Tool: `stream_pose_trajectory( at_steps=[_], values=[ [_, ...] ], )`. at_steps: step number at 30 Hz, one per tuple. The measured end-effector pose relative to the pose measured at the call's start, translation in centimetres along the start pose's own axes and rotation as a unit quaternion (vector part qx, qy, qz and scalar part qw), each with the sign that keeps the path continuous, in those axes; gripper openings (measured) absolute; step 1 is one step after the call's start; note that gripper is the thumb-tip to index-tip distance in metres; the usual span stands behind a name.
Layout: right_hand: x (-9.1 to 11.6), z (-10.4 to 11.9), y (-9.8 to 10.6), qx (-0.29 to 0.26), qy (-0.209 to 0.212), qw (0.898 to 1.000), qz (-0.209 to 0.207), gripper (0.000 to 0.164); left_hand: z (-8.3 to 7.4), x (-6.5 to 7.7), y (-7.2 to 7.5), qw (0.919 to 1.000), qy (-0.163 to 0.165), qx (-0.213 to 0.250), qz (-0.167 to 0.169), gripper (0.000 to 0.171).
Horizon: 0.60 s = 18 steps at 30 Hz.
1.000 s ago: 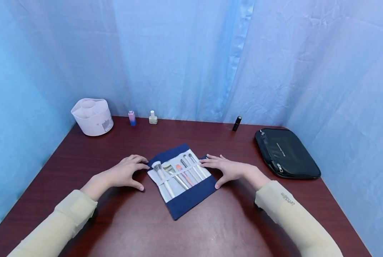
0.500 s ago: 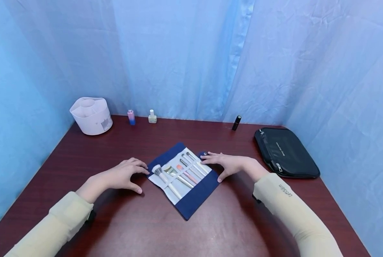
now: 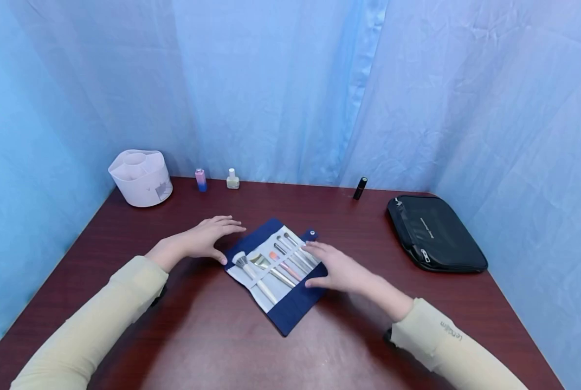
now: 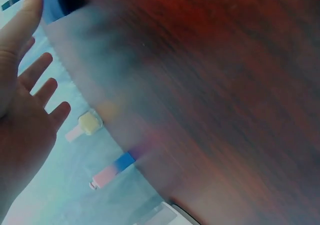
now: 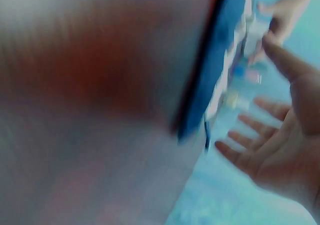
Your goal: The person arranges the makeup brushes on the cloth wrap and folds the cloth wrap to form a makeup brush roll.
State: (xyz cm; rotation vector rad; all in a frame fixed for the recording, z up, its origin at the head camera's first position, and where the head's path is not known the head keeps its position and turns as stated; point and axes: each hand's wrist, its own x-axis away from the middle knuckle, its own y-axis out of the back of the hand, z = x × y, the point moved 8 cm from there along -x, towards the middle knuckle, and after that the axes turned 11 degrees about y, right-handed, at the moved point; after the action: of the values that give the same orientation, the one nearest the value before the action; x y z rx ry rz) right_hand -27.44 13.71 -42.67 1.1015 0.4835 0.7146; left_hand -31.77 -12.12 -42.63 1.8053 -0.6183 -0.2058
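A navy brush roll (image 3: 290, 310) lies unfolded and slanted on the dark red table. Its pale lining carries several makeup brushes (image 3: 260, 283) under a white strap, among them a large fluffy one and an orange-tipped one. At the roll's left corner is my left hand (image 3: 200, 240), thumb near the navy edge and fingers spread; in the left wrist view its fingers are extended and hold nothing. My right hand (image 3: 341, 268) overlaps the roll's right side, fingers extended over the lining and thumb over the navy band. A small snap tab (image 3: 311, 234) sticks out beyond the right fingers.
A white organizer (image 3: 141, 181) stands at the back left. Beside it are a pink-and-blue tube (image 3: 200, 180) and a nail polish bottle (image 3: 232, 179). A black lipstick-like tube (image 3: 360, 188) stands at the back. A black zippered case (image 3: 437, 233) lies at the right.
The brush roll has turned slightly, its near corner shifting right. My left hand has moved up and right; my right hand has slid left over the roll, uncovering the snap tab.
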Motion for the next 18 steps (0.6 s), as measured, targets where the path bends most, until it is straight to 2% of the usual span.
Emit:
stream_pose_trajectory(
  at_steps=[4, 8, 12, 18],
  values=[
    [1.0, 1.1, -1.5, 0.016, -0.058, 0.998, -0.001, 0.089, 0.0, -0.6, -1.1, 0.9986, -0.003, -0.012, 0.051, 0.080],
    [1.3, 1.5, -2.5, 0.036, -0.076, 0.996, 0.003, 0.094, 0.1, -0.8, -1.7, 0.9967, 0.000, -0.020, 0.079, 0.075],
    [1.2, 1.1, -2.8, 0.046, -0.079, 0.996, 0.019, 0.096, 0.1, -0.8, -1.8, 0.9966, 0.001, -0.016, 0.081, 0.073],
    [0.6, -0.3, -2.5, 0.037, -0.048, 0.997, 0.047, 0.095, -0.1, -0.3, -1.7, 0.9989, -0.004, -0.007, 0.046, 0.063]
  ],
)
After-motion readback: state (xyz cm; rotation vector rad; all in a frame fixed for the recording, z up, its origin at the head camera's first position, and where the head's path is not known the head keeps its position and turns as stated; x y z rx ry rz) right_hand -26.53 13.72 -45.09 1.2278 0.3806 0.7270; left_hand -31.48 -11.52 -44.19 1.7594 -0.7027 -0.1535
